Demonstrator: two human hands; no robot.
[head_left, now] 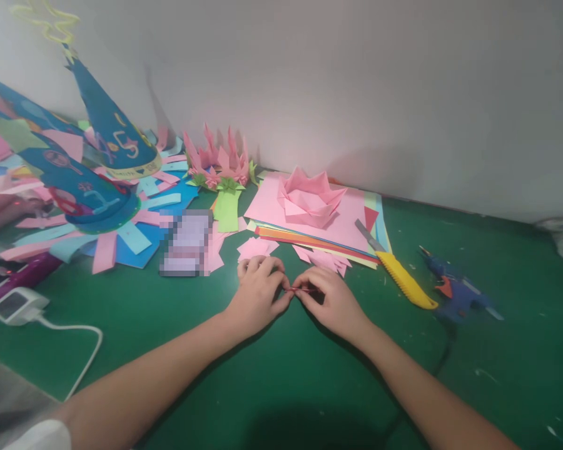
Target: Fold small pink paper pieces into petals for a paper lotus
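Observation:
Between my fingertips is a thin, small pinkish-red piece [291,289], perhaps folded paper; its exact kind is too small to make out. My left hand [257,295] pinches its left end with thumb and forefinger. At the other end, my right hand [335,305] pinches it the same way, the two sets of fingertips almost meeting just above the green table [281,375]. Small pink paper pieces [258,247] lie right beyond my left hand, and more pink cut pieces [326,260] lie beyond my right.
A folded pink paper flower [312,199] rests on stacked coloured sheets [263,209]. Right of them lie a yellow utility knife [406,278], blade out, and a blue glue gun [464,297]. Leftward are a blurred-out phone [186,244], a pink paper crown [218,159], blue cone hats [107,119] and a white charger [19,306].

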